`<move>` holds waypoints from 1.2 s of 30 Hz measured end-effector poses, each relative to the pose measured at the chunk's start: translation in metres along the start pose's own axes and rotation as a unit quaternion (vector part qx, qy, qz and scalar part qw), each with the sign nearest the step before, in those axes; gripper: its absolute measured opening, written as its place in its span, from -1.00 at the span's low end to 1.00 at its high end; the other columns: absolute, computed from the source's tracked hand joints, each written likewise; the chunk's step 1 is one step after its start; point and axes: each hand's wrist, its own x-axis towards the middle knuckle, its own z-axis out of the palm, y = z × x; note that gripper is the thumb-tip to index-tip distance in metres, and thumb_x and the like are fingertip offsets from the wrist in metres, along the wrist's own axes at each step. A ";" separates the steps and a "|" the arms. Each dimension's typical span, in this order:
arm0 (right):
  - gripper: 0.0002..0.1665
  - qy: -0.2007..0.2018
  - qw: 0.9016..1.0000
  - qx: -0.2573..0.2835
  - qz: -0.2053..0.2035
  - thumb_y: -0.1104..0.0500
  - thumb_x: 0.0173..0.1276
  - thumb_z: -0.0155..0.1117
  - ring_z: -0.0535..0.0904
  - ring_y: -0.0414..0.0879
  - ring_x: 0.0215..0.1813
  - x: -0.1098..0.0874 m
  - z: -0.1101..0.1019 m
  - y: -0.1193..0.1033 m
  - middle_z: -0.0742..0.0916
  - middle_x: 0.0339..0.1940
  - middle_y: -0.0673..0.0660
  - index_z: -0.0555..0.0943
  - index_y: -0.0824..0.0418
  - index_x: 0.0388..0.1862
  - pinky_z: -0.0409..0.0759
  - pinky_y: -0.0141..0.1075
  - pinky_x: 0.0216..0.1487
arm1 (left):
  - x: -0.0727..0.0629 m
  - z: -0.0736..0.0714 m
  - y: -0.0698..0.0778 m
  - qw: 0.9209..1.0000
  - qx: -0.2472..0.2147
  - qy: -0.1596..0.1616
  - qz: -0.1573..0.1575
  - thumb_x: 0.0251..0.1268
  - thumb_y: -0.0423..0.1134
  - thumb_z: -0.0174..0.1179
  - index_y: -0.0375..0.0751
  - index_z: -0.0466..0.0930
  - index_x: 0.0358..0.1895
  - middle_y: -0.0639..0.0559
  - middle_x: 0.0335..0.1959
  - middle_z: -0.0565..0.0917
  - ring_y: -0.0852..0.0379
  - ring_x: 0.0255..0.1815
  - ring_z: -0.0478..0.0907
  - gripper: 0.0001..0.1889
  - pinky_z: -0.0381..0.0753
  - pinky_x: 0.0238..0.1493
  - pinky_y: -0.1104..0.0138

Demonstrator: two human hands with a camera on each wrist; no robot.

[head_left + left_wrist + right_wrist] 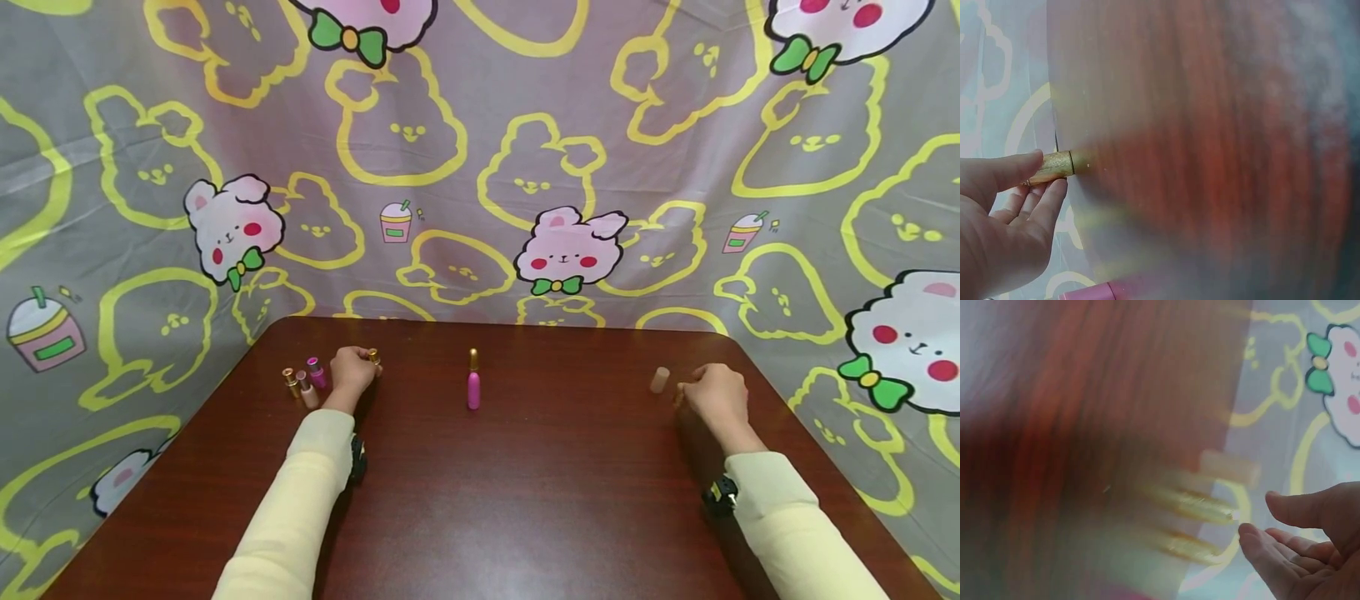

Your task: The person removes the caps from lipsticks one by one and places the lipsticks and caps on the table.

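At the table's left, my left hand (pixel 351 372) pinches a small gold lipstick-like tube (pixel 1054 167) between thumb and fingertips; the tube stands on the tabletop. Beside that hand are a gold tube (pixel 290 382), a beige tube (pixel 308 392) and a magenta tube (pixel 317 372). Over on the right, my right hand (pixel 717 396) has thumb and fingers apart around the end of a blurred gold tube (pixel 1204 506). Another gold tube (pixel 1188 545) lies near its fingers in the right wrist view. A beige cylinder (pixel 660 380) stands just left of this hand.
A pink tube with a gold top (pixel 473 381) stands upright mid-table. The brown wooden table (pixel 510 500) ends at a grey patterned cloth (pixel 465 208) hanging behind and along both sides.
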 end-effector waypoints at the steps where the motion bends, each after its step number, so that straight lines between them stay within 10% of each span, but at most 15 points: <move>1: -0.70 0.007 1.000 0.007 -0.003 0.23 0.22 0.34 0.58 0.35 -0.30 0.000 0.000 -0.004 0.71 -0.33 0.41 0.65 0.52 -0.26 0.51 0.11 -0.36 | 0.000 0.000 0.000 1.000 -0.002 -0.001 -0.002 0.05 -0.40 0.37 -0.47 0.65 -0.16 -0.33 -0.13 0.67 -0.26 -0.02 0.52 -0.73 0.51 0.03 0.05; 13: -0.66 0.029 0.993 0.078 -0.086 0.21 0.24 0.38 0.66 0.21 -0.21 -0.009 0.024 -0.083 0.75 -0.27 0.32 0.64 0.45 -0.12 0.56 0.07 -0.22 | -0.001 -0.001 0.000 1.000 -0.005 0.020 0.011 0.01 -0.42 0.39 -0.48 0.69 -0.22 -0.31 -0.18 0.70 -0.30 -0.04 0.53 -0.76 0.49 0.04 0.02; 36: -0.68 -0.112 0.952 0.206 -0.195 0.22 0.21 0.46 0.70 -0.02 -0.16 -0.038 0.094 -0.188 0.75 -0.18 0.20 0.65 0.31 -0.09 0.65 -0.14 -0.13 | 0.001 0.000 -0.002 1.000 0.002 0.013 0.017 -0.01 -0.41 0.42 -0.46 0.71 -0.24 -0.28 -0.21 0.71 -0.27 -0.03 0.53 -0.77 0.47 0.07 0.04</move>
